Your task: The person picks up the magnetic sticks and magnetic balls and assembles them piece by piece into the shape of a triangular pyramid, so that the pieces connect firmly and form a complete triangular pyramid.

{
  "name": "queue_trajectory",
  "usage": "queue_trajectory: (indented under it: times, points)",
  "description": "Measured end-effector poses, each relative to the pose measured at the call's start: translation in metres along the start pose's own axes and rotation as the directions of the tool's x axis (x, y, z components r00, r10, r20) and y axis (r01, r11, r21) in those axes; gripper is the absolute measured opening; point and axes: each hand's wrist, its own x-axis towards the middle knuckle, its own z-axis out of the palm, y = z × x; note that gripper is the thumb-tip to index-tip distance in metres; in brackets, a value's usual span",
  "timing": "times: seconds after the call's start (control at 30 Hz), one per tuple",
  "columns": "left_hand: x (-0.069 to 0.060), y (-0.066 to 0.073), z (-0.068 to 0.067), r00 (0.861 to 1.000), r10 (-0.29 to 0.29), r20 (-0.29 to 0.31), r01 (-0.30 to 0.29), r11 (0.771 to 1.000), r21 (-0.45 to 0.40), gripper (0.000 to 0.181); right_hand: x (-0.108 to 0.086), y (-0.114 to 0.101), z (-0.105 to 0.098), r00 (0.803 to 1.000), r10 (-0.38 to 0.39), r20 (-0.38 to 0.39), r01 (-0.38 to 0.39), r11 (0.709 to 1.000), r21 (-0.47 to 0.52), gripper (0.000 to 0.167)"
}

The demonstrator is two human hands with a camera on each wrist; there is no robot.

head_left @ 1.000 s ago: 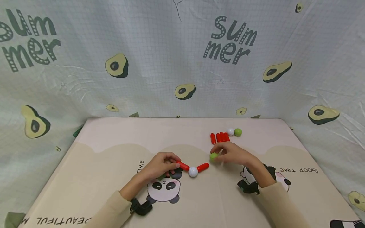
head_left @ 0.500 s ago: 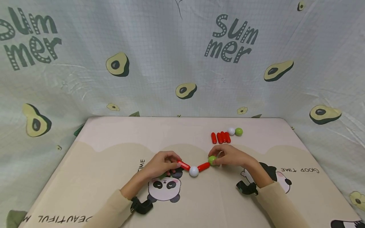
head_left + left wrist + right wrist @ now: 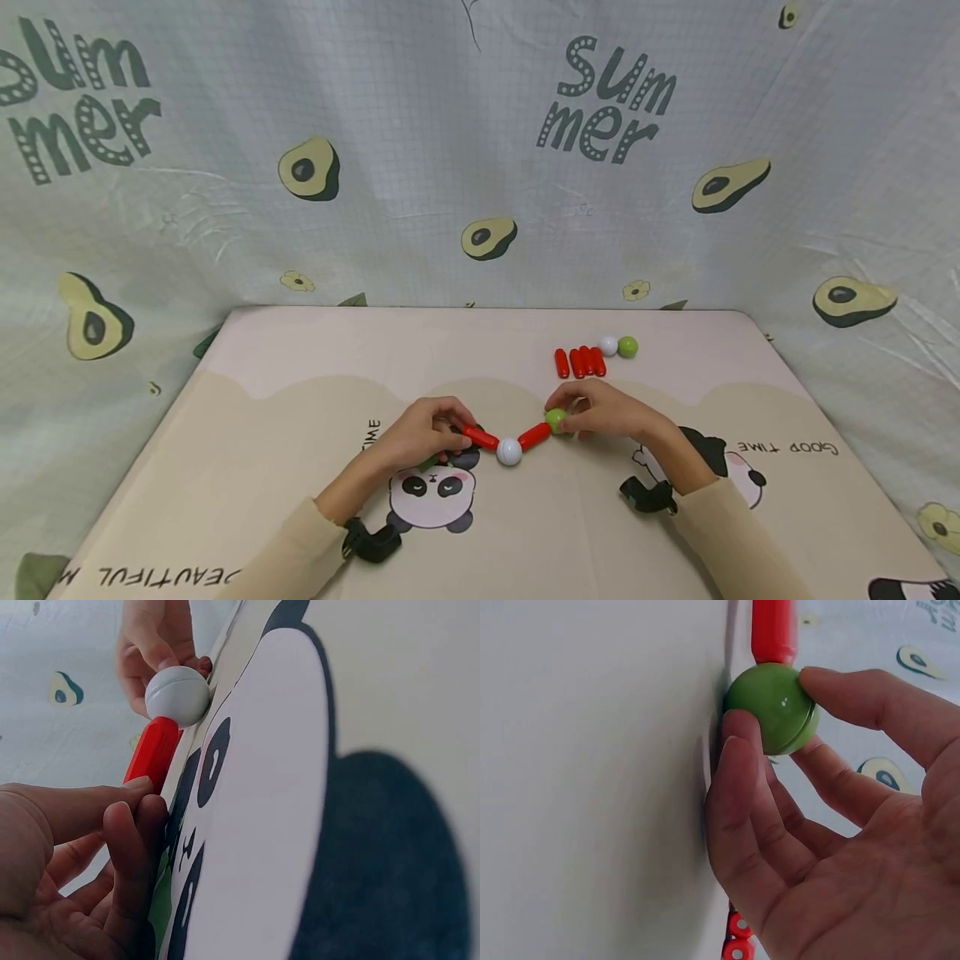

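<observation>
My left hand (image 3: 426, 435) pinches the outer end of a red rod (image 3: 153, 754). The rod's other end meets a white ball (image 3: 509, 452) resting on the table. From that ball a second red rod (image 3: 535, 436) slants up to the right, so the pieces make a shallow V in the head view. My right hand (image 3: 604, 409) holds a green ball (image 3: 772, 707) between thumb and fingers. In the right wrist view this ball touches the end of the second rod.
Several loose red rods (image 3: 577, 362) lie side by side beyond my right hand. Next to them sit another white ball (image 3: 608, 346) and another green ball (image 3: 628, 347). The table (image 3: 315, 350) carries a printed panda cover, and a patterned curtain (image 3: 405, 167) hangs behind it.
My right hand has brought the green ball left and slightly down until it meets the right red rod. The left hand has kept its pinch on the left rod, nearly still.
</observation>
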Motion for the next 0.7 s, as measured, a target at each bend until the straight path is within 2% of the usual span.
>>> queue_trajectory:
  times: [0.33,0.7]
  points:
    - [-0.0002,-0.0007,0.0009,1.0,-0.004,0.001,0.004,1.0,-0.005,0.022,0.0005,0.0033,0.0007,1.0,0.009,0.011,-0.01,0.998,0.062,0.029]
    - [-0.0004,-0.0011,0.0001,1.0,-0.023,-0.007,0.022,0.999,-0.039,0.026,-0.0003,0.0017,0.0014,1.0,-0.024,0.017,0.023,0.997,0.076,0.03]
